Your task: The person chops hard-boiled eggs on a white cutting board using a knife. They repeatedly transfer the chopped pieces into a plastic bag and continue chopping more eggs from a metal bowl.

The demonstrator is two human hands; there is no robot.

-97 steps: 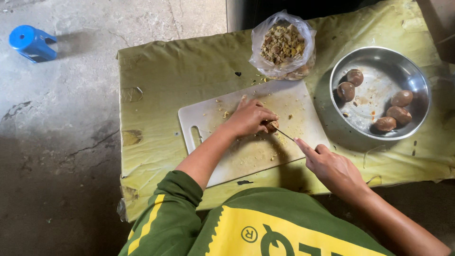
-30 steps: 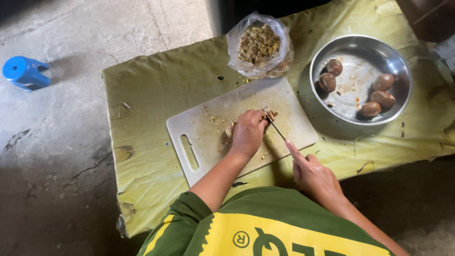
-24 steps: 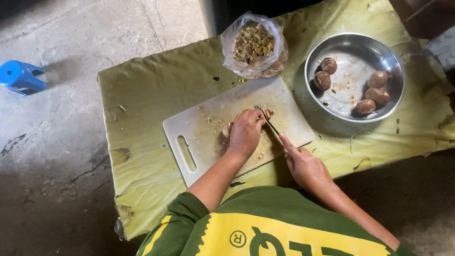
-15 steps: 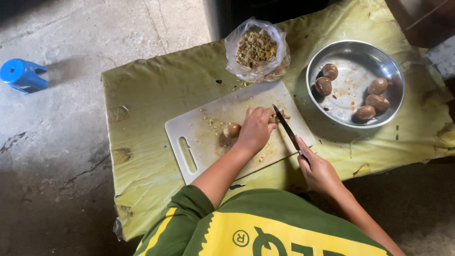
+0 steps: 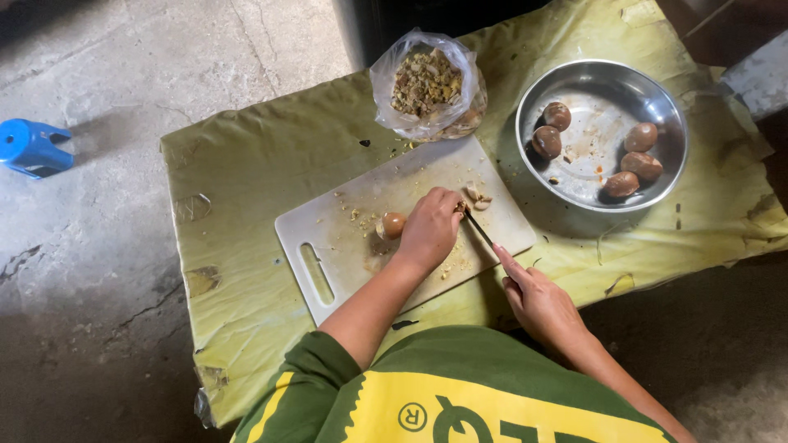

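Left hand [image 5: 428, 231] is curled down on the white cutting board [image 5: 328, 246], fingers pressed together over small pale pieces [image 5: 476, 197] at the board's far right part; I can't tell exactly what sits under the fingertips. Right hand [image 5: 538, 302] is closed around the handle of a knife [image 5: 478, 228], index finger stretched along it, hand itself off the board's near right corner. Knife blade is thin and dark, it angles up and left so the tip meets the left hand's fingertips right at the pale pieces. One round brown egg-like thing [image 5: 395, 224] lies on the board just left of the left hand, touching or nearly touching the thumb side, can't tell which. Crumbs and chopped bits scattered over the board's middle. Board lies tilted on a bench [image 5: 246, 156] covered in wrinkled yellow-green sheet, handle slot toward me at the near left. Clear plastic bag [image 5: 427, 86] full of chopped brownish-green bits stands just beyond the board's far edge. Round steel bowl [image 5: 669, 123] sits right of the board, near but apart from it, five brown eggs [image 5: 632, 164] inside, two at its left, three at its right. Blue plastic stool [image 5: 29, 146] on the concrete floor, well away to the left. Green and yellow sleeve on the left arm
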